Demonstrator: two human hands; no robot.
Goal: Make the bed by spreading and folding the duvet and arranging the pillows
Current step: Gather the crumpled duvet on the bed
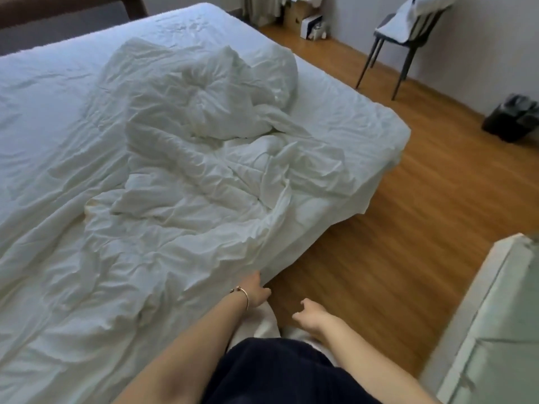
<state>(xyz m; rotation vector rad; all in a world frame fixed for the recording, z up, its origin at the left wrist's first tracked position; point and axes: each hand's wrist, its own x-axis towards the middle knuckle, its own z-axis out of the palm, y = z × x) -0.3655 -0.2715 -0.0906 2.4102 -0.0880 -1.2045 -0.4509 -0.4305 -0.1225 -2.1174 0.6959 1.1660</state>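
A crumpled white duvet (189, 158) lies bunched across the middle and near side of the bed (43, 91), which is covered with a white sheet. The duvet's near edge hangs over the bed's side. My left hand (256, 291), with a bracelet on the wrist, grips that hanging edge, its fingers tucked into the fabric. My right hand (313, 316) hovers over the floor just right of it, fingers loosely curled, holding nothing. No pillow lies on the bed; a white pillow-like bundle (420, 13) rests on a chair.
A dark chair (402, 45) stands at the far wall on the wooden floor (379, 243). A black bin (513, 118) sits at the right wall, a white cabinet (495, 316) close on my right, boxes (309, 21) in the far corner, a dark headboard (58, 18) top left.
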